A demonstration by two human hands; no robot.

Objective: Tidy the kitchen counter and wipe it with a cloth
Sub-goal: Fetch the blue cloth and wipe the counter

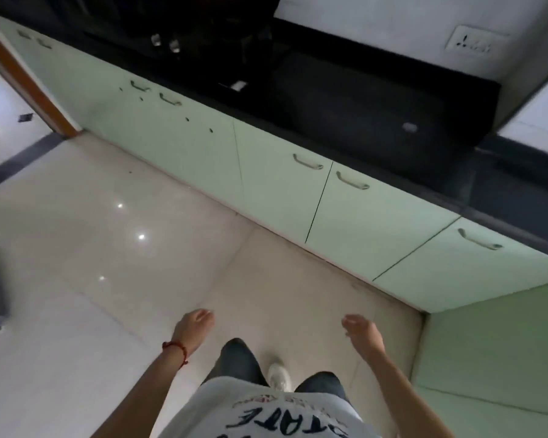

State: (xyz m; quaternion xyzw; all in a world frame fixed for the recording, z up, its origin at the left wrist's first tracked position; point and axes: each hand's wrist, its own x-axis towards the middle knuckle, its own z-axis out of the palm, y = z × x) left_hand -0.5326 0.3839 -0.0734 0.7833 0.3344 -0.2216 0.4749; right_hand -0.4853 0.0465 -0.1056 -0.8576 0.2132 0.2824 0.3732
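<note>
- Kitchen floor [124,222] of pale glossy tile fills the lower left; landmark for all positions below: the black surface [393,90].
- Black surface runs as a long band from upper left to right edge, long axis slanting down toward the right; it turns a corner at the far right.
- Pale green cabinet doors [282,191] with curved metal handles [307,162] sit directly under the surface's near edge.
- On the surface, toward its left end: dark stove [178,36] with two shiny knobs; detail too dark to resolve.
- Small white item [238,86] lies on the surface near its front edge, right of the stove; identity cannot be told.
- Wall socket [475,42] on the white wall behind the surface.
- No cloth can be made out in this view.
- Left hand [194,324] hangs well short of the surface, over the floor; fingers loosely curled, holding nothing; red thread [176,350] on the wrist.
- Right hand [361,330] likewise well short of the surface, fingers relaxed, holding nothing.
- Between person and surface: bare floor and the cabinet fronts only.
- White shoe [279,376] below, between the hands.
</note>
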